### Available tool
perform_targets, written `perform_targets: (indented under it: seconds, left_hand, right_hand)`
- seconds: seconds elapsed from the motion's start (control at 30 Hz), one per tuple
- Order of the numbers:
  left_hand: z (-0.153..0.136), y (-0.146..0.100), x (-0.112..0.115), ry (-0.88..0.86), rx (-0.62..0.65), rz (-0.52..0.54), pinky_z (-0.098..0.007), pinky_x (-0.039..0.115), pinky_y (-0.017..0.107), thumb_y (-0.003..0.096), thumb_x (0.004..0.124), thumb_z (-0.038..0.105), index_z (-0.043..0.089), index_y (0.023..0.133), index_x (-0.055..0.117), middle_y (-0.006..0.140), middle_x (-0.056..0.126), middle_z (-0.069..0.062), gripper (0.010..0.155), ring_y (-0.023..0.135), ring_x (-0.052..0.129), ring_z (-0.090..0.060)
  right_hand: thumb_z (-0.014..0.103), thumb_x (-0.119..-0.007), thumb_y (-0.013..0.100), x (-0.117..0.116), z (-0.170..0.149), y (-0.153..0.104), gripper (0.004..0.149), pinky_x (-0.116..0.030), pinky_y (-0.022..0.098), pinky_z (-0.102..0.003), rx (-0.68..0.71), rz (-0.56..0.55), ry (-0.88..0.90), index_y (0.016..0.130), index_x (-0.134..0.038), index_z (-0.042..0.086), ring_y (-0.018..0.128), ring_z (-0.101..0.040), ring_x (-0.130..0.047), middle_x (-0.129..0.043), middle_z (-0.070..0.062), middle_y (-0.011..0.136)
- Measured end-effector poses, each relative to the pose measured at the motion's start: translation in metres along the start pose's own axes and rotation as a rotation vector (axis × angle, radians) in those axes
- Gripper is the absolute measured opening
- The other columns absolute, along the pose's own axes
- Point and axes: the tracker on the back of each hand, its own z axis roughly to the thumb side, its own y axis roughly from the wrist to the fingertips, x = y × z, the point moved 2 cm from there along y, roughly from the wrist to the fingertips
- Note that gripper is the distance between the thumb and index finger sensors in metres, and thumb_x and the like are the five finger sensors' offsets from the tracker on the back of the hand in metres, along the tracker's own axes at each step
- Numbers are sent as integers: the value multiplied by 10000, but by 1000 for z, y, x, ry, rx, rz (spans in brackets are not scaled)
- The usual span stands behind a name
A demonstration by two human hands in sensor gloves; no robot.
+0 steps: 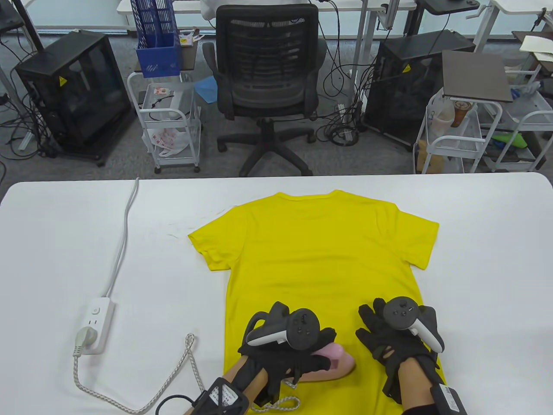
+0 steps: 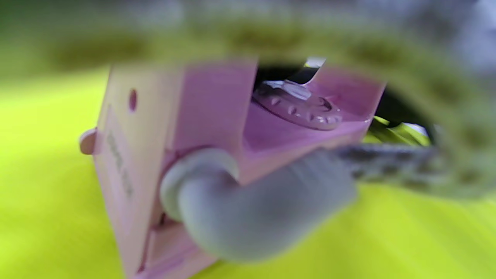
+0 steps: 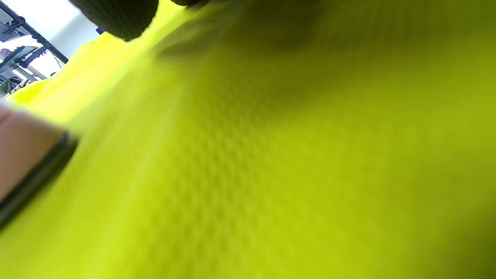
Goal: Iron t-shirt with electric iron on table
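Observation:
A yellow t-shirt (image 1: 319, 255) lies flat on the white table (image 1: 484, 276), collar away from me. My left hand (image 1: 298, 350) grips the handle of a pink electric iron (image 1: 339, 363) that rests on the shirt's lower part. The left wrist view shows the iron's rear (image 2: 201, 147) with its grey cord boot (image 2: 248, 209) and a dial, over yellow cloth. My right hand (image 1: 395, 333) rests flat on the shirt to the right of the iron, fingers spread. The right wrist view shows the yellow cloth (image 3: 271, 162) close up, a fingertip (image 3: 120, 15) and the iron's edge (image 3: 23, 162).
A white power strip (image 1: 96, 327) with a plug in it lies at the table's left. The iron's braided cord (image 1: 173, 380) runs from it along the near edge. A black office chair (image 1: 268, 82), carts and computer cases stand beyond the far edge.

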Motion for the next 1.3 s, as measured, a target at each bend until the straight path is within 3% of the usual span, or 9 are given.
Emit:
perform_targets:
  seconds: [0.17, 0.23, 0.4, 0.57, 0.7, 0.83, 1.0, 1.1, 1.3]
  left_hand:
    - [-74, -7, -19, -50, -394, 195, -515, 725, 638, 411, 738, 612, 352, 1069, 515, 832, 856, 25, 741, 599, 978, -199]
    - [-96, -13, -21, -137, -438, 200, -517, 708, 646, 418, 752, 601, 351, 1074, 494, 840, 838, 20, 748, 603, 959, -207]
    - [-93, -11, -19, -205, -312, 143, -508, 719, 636, 425, 767, 590, 344, 1071, 509, 825, 847, 21, 738, 578, 961, -201]
    - [-23, 4, 1, -135, 46, -25, -496, 731, 646, 416, 766, 613, 366, 1058, 541, 816, 867, 48, 724, 575, 977, -185]
    - [23, 1, 12, -5, 177, -69, -496, 745, 651, 405, 761, 622, 380, 1053, 543, 823, 875, 60, 725, 591, 995, -172]
    - [11, -1, 4, 46, 51, 40, -503, 753, 638, 393, 766, 620, 390, 1048, 555, 822, 887, 49, 725, 596, 1011, -174]
    - [-58, -2, -14, 14, -311, 237, -511, 734, 637, 392, 782, 605, 388, 1053, 529, 821, 869, 37, 741, 580, 989, -187]
    - [-87, -9, -19, -61, -445, 263, -512, 718, 644, 410, 795, 585, 384, 1063, 507, 829, 850, 33, 742, 584, 969, -192]
    - [-64, -3, -10, -160, -159, 137, -493, 748, 624, 407, 784, 610, 377, 1052, 554, 797, 876, 41, 723, 547, 985, -177]
  right_hand:
    - [520, -671, 489, 0, 0, 0, 652, -71, 657, -570, 2, 1, 1, 1038, -348, 380, 981, -280, -9, -107, 3, 1107]
    - [519, -671, 490, 0, 0, 0, 652, -68, 656, -569, 3, 4, 4, 1039, -348, 379, 980, -279, -7, -105, 3, 1107]
    - [526, -665, 493, -1, 1, 0, 655, -67, 653, -575, -4, 3, -10, 1040, -335, 384, 978, -283, 1, -95, 2, 1106]
    - [524, -666, 493, -1, 1, 0, 651, -63, 653, -571, -2, 5, 2, 1039, -340, 384, 979, -278, 0, -98, 6, 1106]
    - [524, -666, 492, -1, 1, 0, 652, -65, 653, -571, -2, 4, -3, 1038, -338, 385, 978, -279, 1, -97, 6, 1106]
    - [524, -667, 492, -1, 1, 0, 654, -65, 653, -572, -3, 3, -9, 1038, -335, 386, 978, -280, 1, -95, 5, 1105]
    - [521, -668, 491, -1, 0, 0, 653, -64, 654, -570, -1, 6, -2, 1038, -338, 385, 978, -278, 2, -95, 7, 1105]
    - [518, -670, 491, 0, -1, 0, 650, -63, 657, -565, 4, 8, 9, 1038, -346, 384, 980, -273, -1, -101, 10, 1106]
    - [525, -664, 494, -1, 0, 1, 649, -61, 653, -569, -3, 7, 2, 1039, -339, 386, 979, -275, 3, -95, 8, 1106]
